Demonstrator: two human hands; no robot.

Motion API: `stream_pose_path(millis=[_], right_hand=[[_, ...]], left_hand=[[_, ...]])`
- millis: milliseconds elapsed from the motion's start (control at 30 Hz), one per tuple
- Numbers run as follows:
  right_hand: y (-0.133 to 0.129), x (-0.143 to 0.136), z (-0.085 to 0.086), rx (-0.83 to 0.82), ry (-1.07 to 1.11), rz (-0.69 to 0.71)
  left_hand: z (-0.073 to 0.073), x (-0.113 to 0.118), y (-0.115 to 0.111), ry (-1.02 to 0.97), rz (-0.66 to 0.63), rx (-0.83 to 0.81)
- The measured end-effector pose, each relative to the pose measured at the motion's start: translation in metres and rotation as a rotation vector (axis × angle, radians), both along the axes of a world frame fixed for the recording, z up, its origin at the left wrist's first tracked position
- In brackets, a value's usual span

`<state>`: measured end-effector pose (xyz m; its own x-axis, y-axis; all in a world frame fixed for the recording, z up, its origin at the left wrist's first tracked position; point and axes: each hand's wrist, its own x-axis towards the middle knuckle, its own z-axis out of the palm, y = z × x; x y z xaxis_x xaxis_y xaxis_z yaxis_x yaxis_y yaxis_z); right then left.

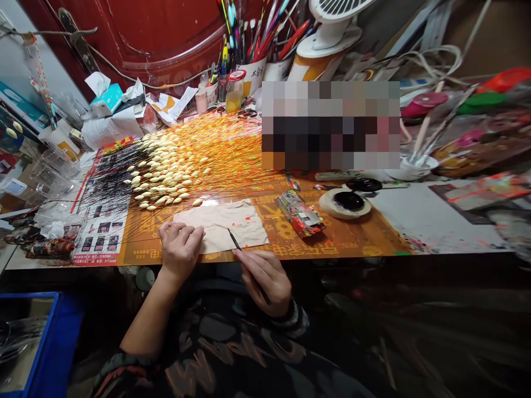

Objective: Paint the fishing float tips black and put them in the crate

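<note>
My left hand point(181, 246) is closed at the near edge of the table, fingers curled around what looks like a thin fishing float; its body is hidden by the fingers. A fine tip shows to the right, over a cream cloth point(224, 215) with orange paint marks. In my right hand point(267, 282) is a slim dark paintbrush point(234, 239), held like a pen and pointing up and left over the cloth. Beyond the hands lie many fishing floats point(170, 171) with cream bodies, dark stems to the left and bright orange-yellow tips to the right.
Right of the cloth lies a paint-smeared block point(299, 214). Beside it stands a round pot of black paint point(346, 203). At the back are a lidded glass jar point(235, 91), cups of brushes and a white fan point(336, 27). Glass mugs point(53, 171) stand at left.
</note>
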<state>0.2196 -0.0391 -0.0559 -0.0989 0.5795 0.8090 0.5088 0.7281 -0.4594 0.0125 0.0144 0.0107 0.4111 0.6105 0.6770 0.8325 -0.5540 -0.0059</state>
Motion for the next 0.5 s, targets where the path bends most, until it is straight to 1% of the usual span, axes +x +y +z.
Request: stream_pose_path(millis=[167,500], right_hand=[[0.0000,-0.0016,-0.0021,-0.014,0.000,-0.011],[0.0002,-0.0015,0.0028,-0.009,-0.024,-0.021]], left_hand=[[-0.0003,-0.0001,-0.0002,-0.004,0.009,0.004],[0.0008,0.0007,-0.0005,-0.008,0.017,0.001]])
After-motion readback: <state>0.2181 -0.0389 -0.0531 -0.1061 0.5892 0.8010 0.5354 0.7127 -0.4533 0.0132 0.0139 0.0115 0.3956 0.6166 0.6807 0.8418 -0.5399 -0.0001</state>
